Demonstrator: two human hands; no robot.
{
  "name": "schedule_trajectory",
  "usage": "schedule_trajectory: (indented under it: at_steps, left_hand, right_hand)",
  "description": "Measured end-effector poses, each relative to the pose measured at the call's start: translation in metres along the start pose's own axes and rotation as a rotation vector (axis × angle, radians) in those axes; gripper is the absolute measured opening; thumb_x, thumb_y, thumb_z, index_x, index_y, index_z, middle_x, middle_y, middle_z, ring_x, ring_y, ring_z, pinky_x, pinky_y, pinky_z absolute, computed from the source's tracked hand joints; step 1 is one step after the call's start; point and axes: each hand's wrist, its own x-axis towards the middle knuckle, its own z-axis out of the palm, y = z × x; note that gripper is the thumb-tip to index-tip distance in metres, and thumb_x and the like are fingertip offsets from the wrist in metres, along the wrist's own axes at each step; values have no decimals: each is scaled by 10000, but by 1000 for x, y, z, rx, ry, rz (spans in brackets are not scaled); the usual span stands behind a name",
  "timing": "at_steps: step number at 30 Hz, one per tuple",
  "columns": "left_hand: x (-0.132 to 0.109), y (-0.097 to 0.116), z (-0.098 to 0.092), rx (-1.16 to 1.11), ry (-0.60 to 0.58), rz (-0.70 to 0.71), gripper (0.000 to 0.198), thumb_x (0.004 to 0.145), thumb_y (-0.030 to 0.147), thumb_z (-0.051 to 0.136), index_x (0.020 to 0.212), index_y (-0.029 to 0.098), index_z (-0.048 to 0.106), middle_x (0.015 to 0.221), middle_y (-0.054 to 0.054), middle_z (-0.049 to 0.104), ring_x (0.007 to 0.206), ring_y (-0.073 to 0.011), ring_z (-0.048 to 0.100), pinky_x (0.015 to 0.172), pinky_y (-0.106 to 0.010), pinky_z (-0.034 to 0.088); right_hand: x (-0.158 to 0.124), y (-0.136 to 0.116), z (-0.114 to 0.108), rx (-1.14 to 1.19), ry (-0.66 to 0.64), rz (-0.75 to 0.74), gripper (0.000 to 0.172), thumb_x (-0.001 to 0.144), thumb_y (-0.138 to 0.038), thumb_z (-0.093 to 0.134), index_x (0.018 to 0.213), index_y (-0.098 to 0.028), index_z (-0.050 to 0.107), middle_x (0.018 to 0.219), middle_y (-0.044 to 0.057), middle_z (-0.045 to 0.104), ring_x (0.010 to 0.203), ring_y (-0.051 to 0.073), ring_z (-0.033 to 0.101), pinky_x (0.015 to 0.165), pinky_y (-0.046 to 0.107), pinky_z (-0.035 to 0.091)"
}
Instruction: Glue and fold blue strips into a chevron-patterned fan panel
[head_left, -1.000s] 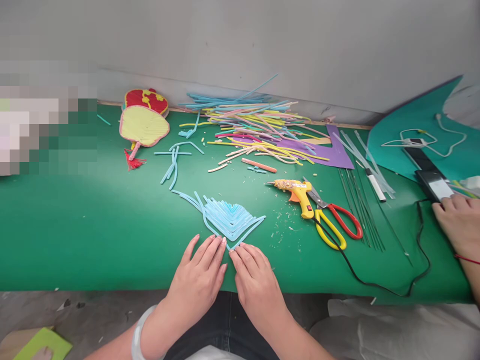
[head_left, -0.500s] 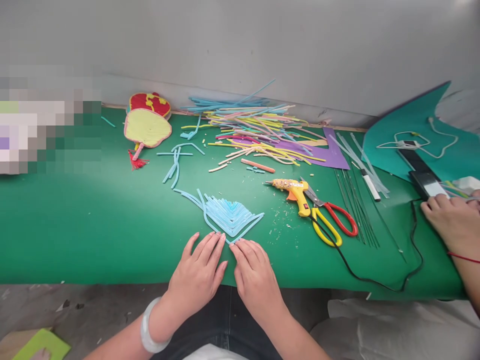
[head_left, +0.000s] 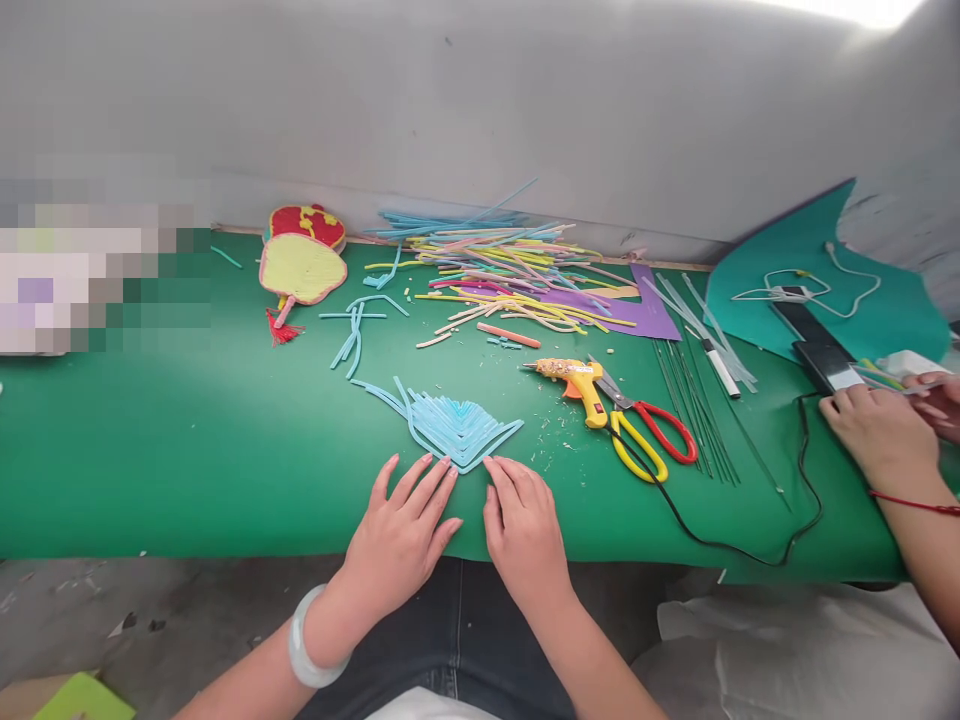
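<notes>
Light blue pipe cleaners (head_left: 457, 425), bent into nested V shapes, lie flat on the green table with their points towards me. Loose ends stick out at their upper left. My left hand (head_left: 405, 525) rests with fingers spread, its fingertips at the lower left edge of the outermost V. On the other side of the point, my right hand (head_left: 529, 525) has its fingers stretched forward, with the fingertips touching the V's lower right edge. Neither hand grips anything that I can see. More bent blue pipe cleaners (head_left: 351, 335) lie just beyond.
A yellow glue gun (head_left: 574, 380) and red-and-yellow-handled scissors (head_left: 652, 430) lie to the right, with a black cord. Behind is a heap of coloured pipe cleaners (head_left: 495, 255). Fan-shaped pieces (head_left: 302, 268) lie at back left. A co-worker's hand (head_left: 881, 430) is at far right.
The outermost blue V has moved up against the nested ones, closing the gap. My right hand has shifted right, away from the point. The camera view has shifted slightly.
</notes>
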Motion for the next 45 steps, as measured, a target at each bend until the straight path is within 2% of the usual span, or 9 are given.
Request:
schedule_trajectory:
  at_steps: [4, 9, 22, 31, 45]
  left_hand:
    - [1, 5, -1, 15, -9, -12, 477, 1014, 450, 461, 1397, 184, 565, 1416, -66, 612, 1319, -286, 529, 1220, -510, 184]
    - [4, 8, -3, 67, -12, -3, 495, 1019, 448, 435, 1398, 155, 560, 1409, -92, 613, 1305, -300, 534, 1211, -521, 198]
    - [4, 7, 1, 95, 11, -5, 514, 1016, 470, 424, 1390, 153, 577, 1385, -92, 632, 1283, -294, 557, 1239, -510, 141]
    - [4, 6, 4, 80, -13, 4, 575, 1001, 518, 444, 1460, 177, 497, 1532, -82, 476, 1434, -277, 426, 1265, -539, 35]
    - [7, 7, 0, 105, -18, 20, 541, 1013, 471, 427, 1453, 166, 506, 1514, -88, 499, 1413, -284, 459, 1265, -548, 28]
  right_hand:
    - [12, 11, -2, -28, 7, -18, 358, 980, -114, 449, 1305, -165, 590, 1210, 120, 676, 1154, 249, 596, 1004, 451, 487]
    - [21, 19, 0, -39, -7, -30, 333, 984, -129, 463, 1290, -146, 594, 1261, 126, 658, 1192, 258, 573, 1021, 465, 470]
    - [18, 13, -5, 8, -4, -83, 323, 967, -134, 502, 1243, -220, 647, 1225, 77, 688, 1197, 243, 582, 1079, 477, 423]
    - [18, 13, -2, -10, -21, -30, 310, 981, -170, 493, 1252, -196, 641, 1249, 97, 673, 1197, 248, 578, 1074, 479, 438]
    - [21, 11, -6, -22, -87, -27, 329, 997, -208, 488, 1289, -226, 638, 1318, 76, 657, 1238, 251, 555, 1099, 483, 406]
